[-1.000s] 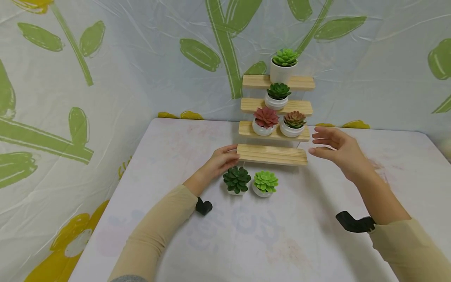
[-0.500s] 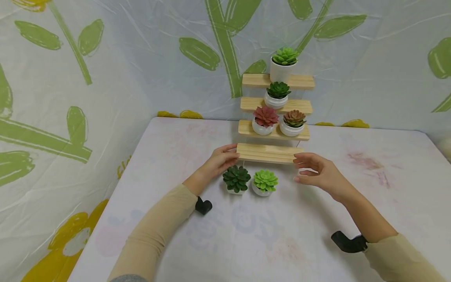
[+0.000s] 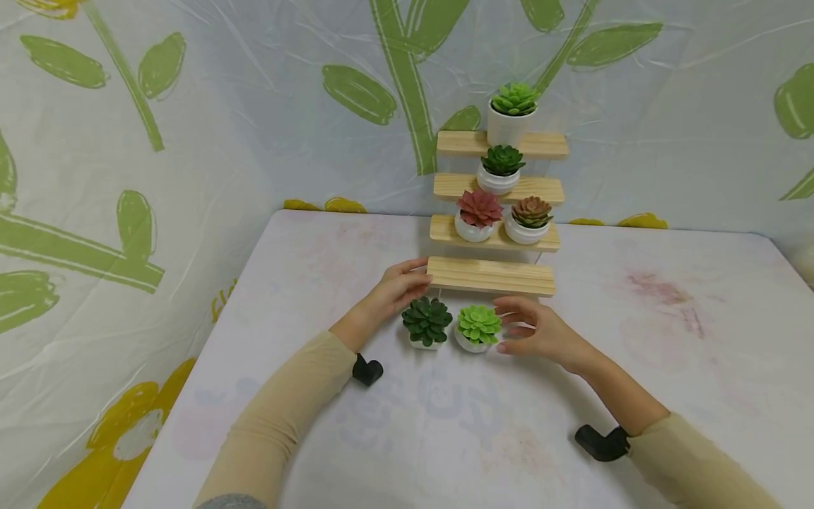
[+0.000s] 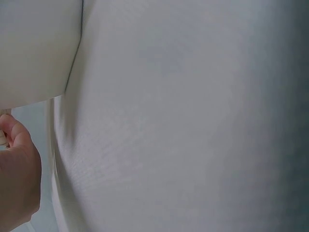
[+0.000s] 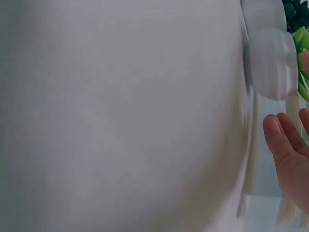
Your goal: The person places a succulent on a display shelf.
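Observation:
In the head view my left hand [image 3: 397, 288] grips the left end of the lowest wooden board [image 3: 492, 276] of a tiered shelf, thumb in front and fingers behind. My right hand [image 3: 540, 332] is just right of the light green succulent [image 3: 479, 324], fingers apart and nothing held. In the right wrist view that plant's white pot [image 5: 273, 64] stands a little beyond my fingertips. A dark green succulent [image 3: 427, 320] in a white pot stands left of it, in front of the board. The left wrist view shows part of my left hand [image 4: 19, 179] below a large pale pot [image 4: 36, 53].
Higher boards carry a red succulent [image 3: 478, 212], a brownish one [image 3: 531, 218], a dark green one [image 3: 501, 168] and a light green one in a taller pot [image 3: 511, 116]. A printed cloth [image 3: 267, 106] hangs behind and left of the white table [image 3: 445, 438].
My right hand has moved left and toward me, from beside the shelf's right side to beside the light green succulent. The left hand keeps its hold on the board.

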A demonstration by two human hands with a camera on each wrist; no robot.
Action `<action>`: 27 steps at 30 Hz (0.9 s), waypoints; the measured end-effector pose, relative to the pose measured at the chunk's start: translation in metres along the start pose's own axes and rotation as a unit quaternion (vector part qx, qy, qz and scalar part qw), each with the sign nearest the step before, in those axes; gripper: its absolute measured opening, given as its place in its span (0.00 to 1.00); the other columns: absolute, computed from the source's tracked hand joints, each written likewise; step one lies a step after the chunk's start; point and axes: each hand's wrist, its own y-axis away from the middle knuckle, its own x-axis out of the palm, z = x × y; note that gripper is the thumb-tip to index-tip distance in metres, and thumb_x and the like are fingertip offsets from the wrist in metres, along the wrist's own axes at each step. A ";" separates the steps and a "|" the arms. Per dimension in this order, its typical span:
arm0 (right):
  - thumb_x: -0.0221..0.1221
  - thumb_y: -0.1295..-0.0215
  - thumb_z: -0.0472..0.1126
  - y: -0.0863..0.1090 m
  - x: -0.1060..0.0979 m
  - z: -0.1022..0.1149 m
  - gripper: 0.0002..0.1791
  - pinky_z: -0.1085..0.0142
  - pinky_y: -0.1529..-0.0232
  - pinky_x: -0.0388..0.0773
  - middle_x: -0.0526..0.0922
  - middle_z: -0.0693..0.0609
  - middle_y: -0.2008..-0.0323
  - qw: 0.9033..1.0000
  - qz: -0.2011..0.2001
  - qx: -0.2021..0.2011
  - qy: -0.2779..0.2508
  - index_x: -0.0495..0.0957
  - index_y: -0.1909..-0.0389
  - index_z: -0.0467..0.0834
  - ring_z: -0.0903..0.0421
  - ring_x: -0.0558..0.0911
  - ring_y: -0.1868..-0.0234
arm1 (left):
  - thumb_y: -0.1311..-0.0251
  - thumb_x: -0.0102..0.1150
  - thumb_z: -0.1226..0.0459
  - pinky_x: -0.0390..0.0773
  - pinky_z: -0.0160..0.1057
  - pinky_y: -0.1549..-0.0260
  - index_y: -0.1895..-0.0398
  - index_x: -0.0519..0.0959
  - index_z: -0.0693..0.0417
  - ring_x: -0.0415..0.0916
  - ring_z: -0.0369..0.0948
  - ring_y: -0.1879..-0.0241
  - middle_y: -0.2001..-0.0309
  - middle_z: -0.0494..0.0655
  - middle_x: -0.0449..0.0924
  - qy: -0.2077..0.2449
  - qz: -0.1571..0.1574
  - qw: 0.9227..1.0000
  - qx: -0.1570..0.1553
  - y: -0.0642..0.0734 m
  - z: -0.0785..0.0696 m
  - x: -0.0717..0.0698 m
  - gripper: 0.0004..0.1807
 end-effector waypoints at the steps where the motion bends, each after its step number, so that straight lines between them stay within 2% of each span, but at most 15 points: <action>1: 0.70 0.51 0.33 -0.002 0.002 0.000 0.39 0.62 0.48 0.73 0.69 0.39 0.43 1.000 0.001 0.002 -0.003 0.63 0.37 0.34 0.50 0.72 0.47 | 0.41 0.50 0.81 0.74 0.29 0.70 0.35 0.64 0.63 0.72 0.40 0.62 0.39 0.63 0.66 0.001 0.000 1.000 0.000 0.000 0.000 0.000 0.29; 5: 0.71 0.53 0.33 -0.008 0.008 -0.001 0.41 0.62 0.49 0.73 0.70 0.41 0.44 1.000 0.010 0.007 -0.008 0.63 0.36 0.37 0.52 0.72 0.48 | 0.41 0.50 0.81 0.75 0.29 0.70 0.35 0.64 0.63 0.73 0.40 0.63 0.39 0.63 0.66 0.003 -0.003 1.000 -0.001 0.000 0.000 0.000 0.29; 10: 0.72 0.54 0.34 -0.013 0.014 -0.001 0.41 0.64 0.51 0.74 0.73 0.43 0.47 1.000 0.017 0.008 -0.001 0.64 0.37 0.40 0.50 0.73 0.47 | 0.41 0.50 0.81 0.74 0.29 0.70 0.35 0.64 0.63 0.72 0.40 0.63 0.39 0.64 0.66 0.000 -0.002 1.000 -0.005 0.001 0.000 0.001 0.29; 17: 0.72 0.55 0.35 -0.017 0.018 0.000 0.39 0.63 0.53 0.74 0.73 0.43 0.46 1.000 0.025 0.005 0.003 0.66 0.40 0.39 0.45 0.71 0.44 | 0.41 0.51 0.80 0.75 0.30 0.70 0.35 0.64 0.63 0.72 0.41 0.62 0.39 0.63 0.66 0.001 -0.002 1.000 -0.005 0.001 0.001 0.001 0.29; 27: 0.72 0.54 0.37 -0.019 0.019 0.000 0.37 0.59 0.52 0.74 0.74 0.44 0.48 0.999 0.018 0.014 0.022 0.67 0.42 0.39 0.45 0.71 0.44 | 0.41 0.51 0.80 0.74 0.30 0.69 0.35 0.64 0.63 0.72 0.41 0.62 0.39 0.63 0.66 0.001 0.000 1.000 -0.005 0.000 0.000 0.000 0.29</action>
